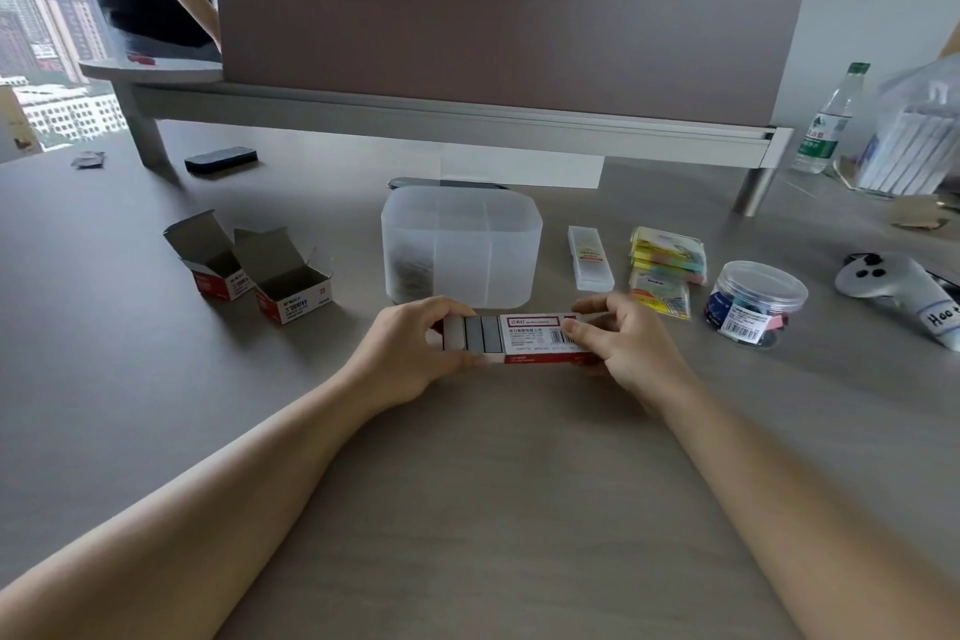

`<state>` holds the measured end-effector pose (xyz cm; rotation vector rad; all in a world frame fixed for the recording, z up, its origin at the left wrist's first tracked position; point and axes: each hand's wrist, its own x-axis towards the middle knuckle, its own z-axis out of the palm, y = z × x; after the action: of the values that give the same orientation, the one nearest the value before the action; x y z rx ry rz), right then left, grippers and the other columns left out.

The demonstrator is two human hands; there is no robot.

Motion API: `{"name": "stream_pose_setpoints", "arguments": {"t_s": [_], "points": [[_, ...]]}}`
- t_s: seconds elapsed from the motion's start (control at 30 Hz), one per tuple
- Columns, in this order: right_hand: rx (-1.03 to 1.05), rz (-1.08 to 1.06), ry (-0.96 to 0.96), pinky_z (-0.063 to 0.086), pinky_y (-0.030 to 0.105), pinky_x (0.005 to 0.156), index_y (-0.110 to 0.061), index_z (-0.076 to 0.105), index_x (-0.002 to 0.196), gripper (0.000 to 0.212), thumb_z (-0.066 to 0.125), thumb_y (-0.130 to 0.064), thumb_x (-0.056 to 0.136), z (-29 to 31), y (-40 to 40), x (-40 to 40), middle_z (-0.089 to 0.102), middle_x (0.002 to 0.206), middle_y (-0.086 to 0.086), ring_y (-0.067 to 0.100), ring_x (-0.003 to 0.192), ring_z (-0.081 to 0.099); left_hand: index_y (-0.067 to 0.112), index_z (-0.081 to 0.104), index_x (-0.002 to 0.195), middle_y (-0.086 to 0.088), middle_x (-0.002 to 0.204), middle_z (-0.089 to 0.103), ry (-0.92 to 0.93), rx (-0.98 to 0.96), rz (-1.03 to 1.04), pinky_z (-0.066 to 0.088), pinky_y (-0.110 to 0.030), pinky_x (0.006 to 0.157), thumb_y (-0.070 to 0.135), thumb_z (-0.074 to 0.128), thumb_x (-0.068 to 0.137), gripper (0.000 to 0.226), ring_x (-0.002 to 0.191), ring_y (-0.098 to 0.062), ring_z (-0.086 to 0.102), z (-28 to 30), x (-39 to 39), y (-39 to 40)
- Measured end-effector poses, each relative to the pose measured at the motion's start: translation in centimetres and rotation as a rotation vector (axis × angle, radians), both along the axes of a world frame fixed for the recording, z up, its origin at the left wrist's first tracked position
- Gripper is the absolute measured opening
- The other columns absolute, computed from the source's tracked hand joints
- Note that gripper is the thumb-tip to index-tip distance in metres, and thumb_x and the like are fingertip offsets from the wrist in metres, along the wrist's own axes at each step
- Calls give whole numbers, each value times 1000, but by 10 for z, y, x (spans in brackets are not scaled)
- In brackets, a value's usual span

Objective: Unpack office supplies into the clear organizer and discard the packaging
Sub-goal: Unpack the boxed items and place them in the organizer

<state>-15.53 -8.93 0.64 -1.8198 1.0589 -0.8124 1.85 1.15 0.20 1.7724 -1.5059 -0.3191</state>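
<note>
The staple box (540,337) sits low over the desk (493,483), just in front of the organizer (460,244), and its inner tray (470,334) is slid partway out at 9 o'clock, showing grey staple strips. The left hand (415,353) pinches that tray end with thumb and fingers curled round it; the right hand (631,343) grips the sleeve end at 3 o'clock, thumb on top near the barcode. So the box lies straight between the two hands, touching both.

I'd judge the job about a third done. At 9 to 10 o'clock from the box, two small boxes (254,270) stand open and look emptied, yet they sit on the desk, not discarded. Something dark lies in the organizer's near-left compartment, too blurred through the frosted wall to name.

Left to do, by my reckoning: the staples go in, then the things at 1 to 3 o'clock, namely a slim clear case (591,257), sticky-note packs (667,260) and a jar (753,301) of clips. Then all the packaging wants binning.

Further off at 3 o'clock lies a white controller (898,291), a bottle (826,125) beyond it
</note>
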Motion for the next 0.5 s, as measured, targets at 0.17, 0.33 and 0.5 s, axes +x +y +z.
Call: {"name": "stream_pose_setpoints", "arguments": {"t_s": [0.17, 0.33, 0.5], "points": [[-173, 251, 133, 43, 2, 72, -20, 45, 125, 52, 66, -23, 78, 3, 6, -5, 49, 103, -14, -6, 86, 47, 18, 60, 107, 5, 98, 61, 30, 45, -16, 46, -12, 75, 22, 73, 71, 38, 88, -17, 59, -2, 2, -3], [-267, 300, 238, 36, 2, 73, -18, 54, 118, 46, 69, -21, 75, 2, 4, -5, 53, 104, -9, -2, 90, 48, 20, 60, 109, -4, 102, 65, 5, 84, -34, 48, -27, 76, 28, 74, 69, 43, 82, -20, 58, -3, 2, -4], [-281, 271, 283, 37, 10, 77, -16, 55, 118, 44, 69, -21, 76, 1, -1, -12, 58, 114, -2, 5, 98, 47, 22, 59, 111, 9, 81, 55, -16, 125, -28, 37, -6, 60, 25, 72, 72, 42, 69, -10, 51, -2, 9, -2]]}}
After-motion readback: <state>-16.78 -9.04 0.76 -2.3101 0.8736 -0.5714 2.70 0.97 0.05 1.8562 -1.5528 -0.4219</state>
